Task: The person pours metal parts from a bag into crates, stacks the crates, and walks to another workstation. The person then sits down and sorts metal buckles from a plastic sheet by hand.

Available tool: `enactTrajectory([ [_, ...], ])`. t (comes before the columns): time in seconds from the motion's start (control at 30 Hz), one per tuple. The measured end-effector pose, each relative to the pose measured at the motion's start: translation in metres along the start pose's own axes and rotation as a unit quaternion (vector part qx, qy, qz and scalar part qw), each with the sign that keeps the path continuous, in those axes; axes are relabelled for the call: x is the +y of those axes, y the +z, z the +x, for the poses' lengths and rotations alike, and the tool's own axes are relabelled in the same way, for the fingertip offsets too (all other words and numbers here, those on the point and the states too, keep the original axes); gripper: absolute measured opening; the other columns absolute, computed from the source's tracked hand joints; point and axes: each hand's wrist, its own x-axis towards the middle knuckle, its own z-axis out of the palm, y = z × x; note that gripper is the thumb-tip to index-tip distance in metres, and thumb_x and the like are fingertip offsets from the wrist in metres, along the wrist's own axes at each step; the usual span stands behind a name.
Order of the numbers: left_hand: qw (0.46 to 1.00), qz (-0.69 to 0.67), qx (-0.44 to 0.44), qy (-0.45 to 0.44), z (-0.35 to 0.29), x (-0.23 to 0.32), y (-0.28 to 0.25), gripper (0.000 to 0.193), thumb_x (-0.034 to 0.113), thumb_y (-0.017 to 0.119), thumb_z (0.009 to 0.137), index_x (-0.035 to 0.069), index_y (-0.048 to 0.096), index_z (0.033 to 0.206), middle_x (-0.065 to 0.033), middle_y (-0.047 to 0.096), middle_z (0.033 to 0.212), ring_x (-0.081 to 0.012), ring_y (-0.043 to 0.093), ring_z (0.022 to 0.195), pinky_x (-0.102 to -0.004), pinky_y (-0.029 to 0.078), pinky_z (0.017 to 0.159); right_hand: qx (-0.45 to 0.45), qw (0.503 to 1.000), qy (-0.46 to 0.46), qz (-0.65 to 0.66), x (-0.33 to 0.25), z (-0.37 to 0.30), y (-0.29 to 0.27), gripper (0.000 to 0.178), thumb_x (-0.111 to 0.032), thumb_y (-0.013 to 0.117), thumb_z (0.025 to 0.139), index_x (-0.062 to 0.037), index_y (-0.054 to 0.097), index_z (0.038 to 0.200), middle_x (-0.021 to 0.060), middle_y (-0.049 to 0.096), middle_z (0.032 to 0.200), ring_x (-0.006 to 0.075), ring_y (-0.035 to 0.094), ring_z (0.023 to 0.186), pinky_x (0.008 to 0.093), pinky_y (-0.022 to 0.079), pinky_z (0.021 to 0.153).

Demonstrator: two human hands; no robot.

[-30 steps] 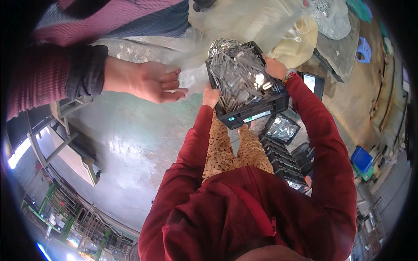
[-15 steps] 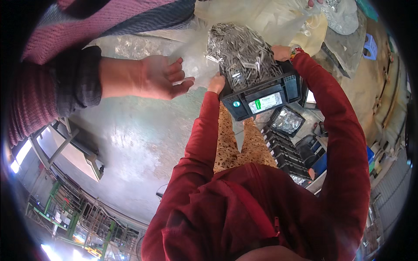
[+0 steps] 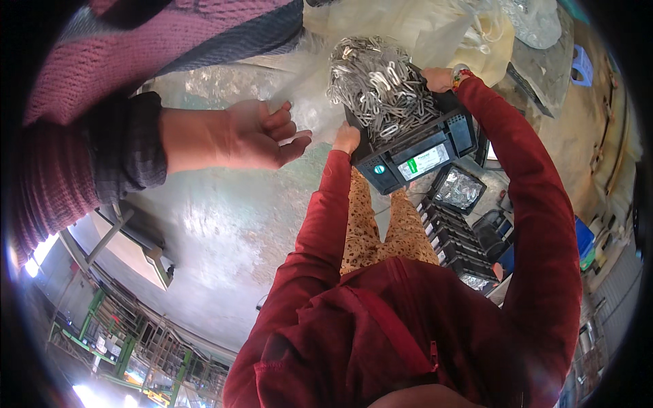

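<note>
A black plastic crate [image 3: 386, 178] with a white and green label is between my hands, tilted toward its far end. Small silvery metal pieces [image 3: 384, 88], bent like links or clips, lie in a heap in it and at its far end. My left hand [image 3: 347, 138] is closed on the crate's left side. My right hand [image 3: 439, 79], with a bracelet at the wrist, grips its far right edge. Both hands' fingertips are partly hidden. Beyond the crate spreads a translucent plastic sheet or bag [image 3: 435, 30].
A co-worker's hand [image 3: 262, 132] reaches in from the left, fingers half curled. Right of my legs stand another crate of metal pieces [image 3: 459, 190] and a stack of black crates [image 3: 452, 238]. A clear plastic bag [image 3: 534, 24] and a blue plastic stool [image 3: 580, 66] are at the far right.
The metal pieces have shifted and lie differently in the heap. Both my hands keep their hold on the crate. The whole view has moved slightly, and the co-worker's hand stays nearly the same.
</note>
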Motion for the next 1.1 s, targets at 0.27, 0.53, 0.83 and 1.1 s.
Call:
enactTrajectory([
  [0.27,1.0,-0.006,0.02,0.0,-0.012,-0.025,-0.007,0.021,0.012,0.043,0.071,-0.001,0.06,0.069,-0.0232,0.056,0.081,-0.0352,0.056,0.074,-0.0412,0.045,0.064,0.035,0.999,-0.037,-0.013,-0.032,-0.005,-0.019,0.029,-0.011,0.049,0.059,0.0047,0.057,0.082,0.0226,0.058,0.084,0.0359,0.057,0.083,0.0404,0.044,0.07],
  [0.53,0.995,0.03,0.005,0.09,0.004,-0.052,-0.002,0.02,0.013,0.043,0.071,0.002,0.059,0.065,-0.021,0.057,0.074,-0.034,0.057,0.068,-0.0406,0.045,0.059,0.133,0.984,-0.101,-0.061,0.002,0.058,-0.003,0.023,-0.019,0.051,0.055,0.0009,0.06,0.06,0.0186,0.058,0.061,0.0253,0.057,0.054,0.0385,0.045,0.049],
  [0.83,0.998,0.001,-0.035,0.047,0.0,-0.041,-0.02,0.026,0.01,0.039,0.075,-0.005,0.058,0.085,-0.0241,0.057,0.084,-0.0373,0.053,0.087,-0.043,0.041,0.077,0.097,0.987,-0.096,0.079,-0.026,0.011,0.002,0.025,-0.02,0.05,0.062,0.0039,0.058,0.065,0.0219,0.057,0.061,0.0291,0.056,0.054,0.0411,0.041,0.051],
  [1.1,0.992,-0.124,0.031,0.005,-0.028,-0.025,-0.029,0.037,0.017,0.031,0.083,-0.004,0.047,0.11,-0.0296,0.049,0.103,-0.0398,0.046,0.101,-0.0441,0.036,0.085,0.125,0.989,-0.031,0.074,0.001,-0.01,-0.023,0.023,-0.02,0.053,0.063,0.001,0.052,0.054,0.0136,0.052,0.052,0.0206,0.05,0.046,0.0381,0.037,0.044],
])
